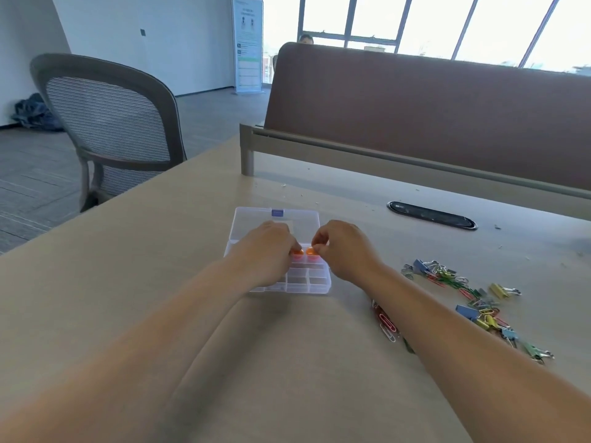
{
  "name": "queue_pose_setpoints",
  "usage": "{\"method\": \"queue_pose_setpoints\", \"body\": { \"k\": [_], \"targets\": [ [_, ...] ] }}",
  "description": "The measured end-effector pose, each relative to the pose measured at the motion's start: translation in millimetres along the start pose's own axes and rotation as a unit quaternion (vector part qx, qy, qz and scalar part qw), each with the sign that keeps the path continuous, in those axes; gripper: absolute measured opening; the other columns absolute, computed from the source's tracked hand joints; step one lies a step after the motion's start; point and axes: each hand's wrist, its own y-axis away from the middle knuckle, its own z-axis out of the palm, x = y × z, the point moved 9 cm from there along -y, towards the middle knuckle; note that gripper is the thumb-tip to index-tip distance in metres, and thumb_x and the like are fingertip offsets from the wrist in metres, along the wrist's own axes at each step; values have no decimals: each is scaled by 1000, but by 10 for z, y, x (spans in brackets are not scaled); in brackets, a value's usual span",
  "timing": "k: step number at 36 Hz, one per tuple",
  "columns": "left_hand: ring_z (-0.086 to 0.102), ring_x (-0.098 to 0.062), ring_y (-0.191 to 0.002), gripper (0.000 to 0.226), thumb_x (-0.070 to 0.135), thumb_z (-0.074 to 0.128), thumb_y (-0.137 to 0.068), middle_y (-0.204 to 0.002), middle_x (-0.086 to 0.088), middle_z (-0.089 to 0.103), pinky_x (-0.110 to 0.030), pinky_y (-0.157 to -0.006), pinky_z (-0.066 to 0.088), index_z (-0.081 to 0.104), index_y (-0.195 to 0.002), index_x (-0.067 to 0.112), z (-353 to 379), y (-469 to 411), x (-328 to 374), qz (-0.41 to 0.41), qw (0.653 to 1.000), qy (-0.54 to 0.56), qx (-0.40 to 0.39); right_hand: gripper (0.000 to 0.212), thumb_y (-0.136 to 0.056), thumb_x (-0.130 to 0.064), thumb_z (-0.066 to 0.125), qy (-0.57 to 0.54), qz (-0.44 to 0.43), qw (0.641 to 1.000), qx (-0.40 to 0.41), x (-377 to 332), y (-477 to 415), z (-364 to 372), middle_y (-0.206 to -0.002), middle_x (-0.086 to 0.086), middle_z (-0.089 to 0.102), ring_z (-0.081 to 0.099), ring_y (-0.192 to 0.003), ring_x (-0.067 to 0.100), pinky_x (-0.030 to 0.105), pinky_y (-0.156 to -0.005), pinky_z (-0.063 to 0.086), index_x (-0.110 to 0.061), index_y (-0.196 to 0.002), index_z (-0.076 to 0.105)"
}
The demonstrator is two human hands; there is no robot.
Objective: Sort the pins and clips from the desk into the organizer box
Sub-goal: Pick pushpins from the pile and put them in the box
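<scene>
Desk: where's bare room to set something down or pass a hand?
Free: the wide desk stretch left of the organizer box, and the near strip between the forearms. Also between box and cable grommet. Crowded: clip pile right of the right hand; paper clips beside that forearm.

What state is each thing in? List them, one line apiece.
Organizer box: open, lid folded back flat.
Left hand: pinches left orange pin over the box.
Right hand: pinches right orange pin over the box.
Clip pile: loose on the desk, unsorted.
Red paper clips: loose, apart from the pile.
</scene>
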Motion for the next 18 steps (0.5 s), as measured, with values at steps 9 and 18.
{"method": "queue_pose_setpoints", "body": {
  "k": [9, 18],
  "targets": [
    [55, -18, -113, 34, 19, 55, -93, -125, 3, 60, -32, -104, 39, 62, -126, 26, -109, 34, 89, -18, 999, 28, 20, 16, -93, -15, 54, -18, -2, 1000, 22, 54, 94, -190, -94, -3, 66, 57, -83, 13, 25, -69, 43, -15, -93, 71],
    [57, -19, -112, 31, 24, 47, -96, -125, 0, 61, -27, -91, 41, 65, -121, 23, -314, 111, 865, 35, 996, 76, 25, 16, -95, -30, 56, -28, 39, 998, 32, 437, 715, -733, -92, -5, 65, 58, -84, 13, 27, -73, 44, -20, -98, 69]
  ]
}}
